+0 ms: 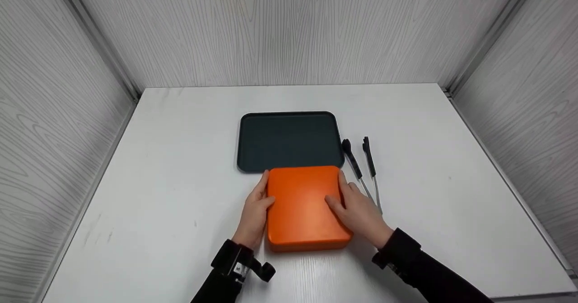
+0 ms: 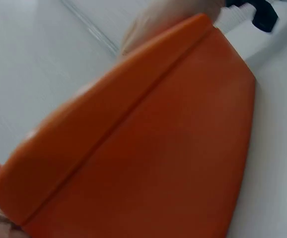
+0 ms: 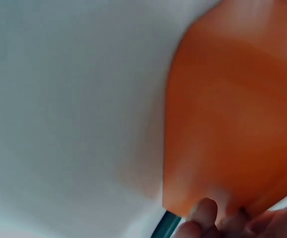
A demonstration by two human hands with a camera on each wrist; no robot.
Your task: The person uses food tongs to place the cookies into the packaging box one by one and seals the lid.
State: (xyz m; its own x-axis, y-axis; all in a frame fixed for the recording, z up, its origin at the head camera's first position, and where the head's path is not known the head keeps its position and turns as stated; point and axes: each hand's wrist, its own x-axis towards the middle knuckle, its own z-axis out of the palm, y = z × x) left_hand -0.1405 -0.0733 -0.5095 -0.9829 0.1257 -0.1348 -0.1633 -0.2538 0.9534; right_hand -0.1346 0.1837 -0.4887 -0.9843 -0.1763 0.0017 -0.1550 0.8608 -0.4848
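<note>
An orange lidded box [image 1: 307, 206] with rounded corners stands at the near middle of the white table, held from both sides. My left hand [image 1: 254, 212] grips its left side, the thumb at the top edge. On the opposite side my right hand [image 1: 359, 210] grips it, with the thumb lying over the top face. A seam below the rim runs along the box [image 2: 148, 139] in the left wrist view. Several fingertips [image 3: 203, 210] touch its far end in the right wrist view. The undersides of both hands are hidden.
A dark green tray [image 1: 289, 140] lies just beyond the box. Right of it are two slim utensil arms with black ends [image 1: 354, 160] and metal shafts; whether they join is hidden near my right hand. Wood-grain panels [image 1: 289, 32] enclose the table's back and sides.
</note>
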